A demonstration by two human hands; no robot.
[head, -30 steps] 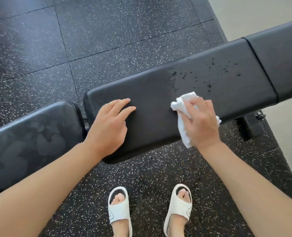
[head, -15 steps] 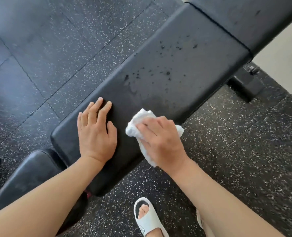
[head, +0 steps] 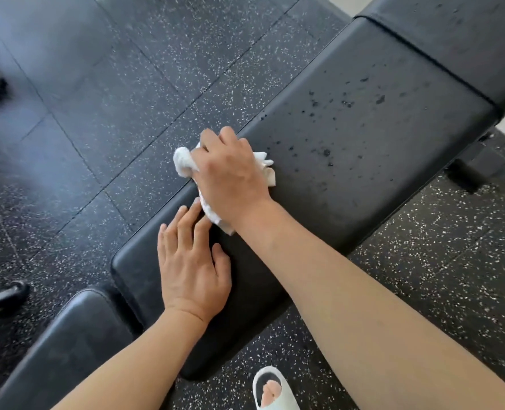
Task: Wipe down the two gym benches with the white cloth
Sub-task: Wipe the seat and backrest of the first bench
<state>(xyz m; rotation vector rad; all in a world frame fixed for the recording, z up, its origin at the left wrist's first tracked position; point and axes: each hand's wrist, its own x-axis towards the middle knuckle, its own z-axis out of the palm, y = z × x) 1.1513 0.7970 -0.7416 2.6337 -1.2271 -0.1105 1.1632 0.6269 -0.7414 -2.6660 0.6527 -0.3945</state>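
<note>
Speckled black gym floor [head: 127, 84]. Bench pad [head: 363, 161] runs long up-right. Right hand [head: 230, 173] bunches white cloth [head: 183, 159], nearer wet drops [head: 325, 152]. Left hand [head: 192, 267] flat, holding nothing.

No text, label, brand, number or sign can be read anywhere in the view.
</note>
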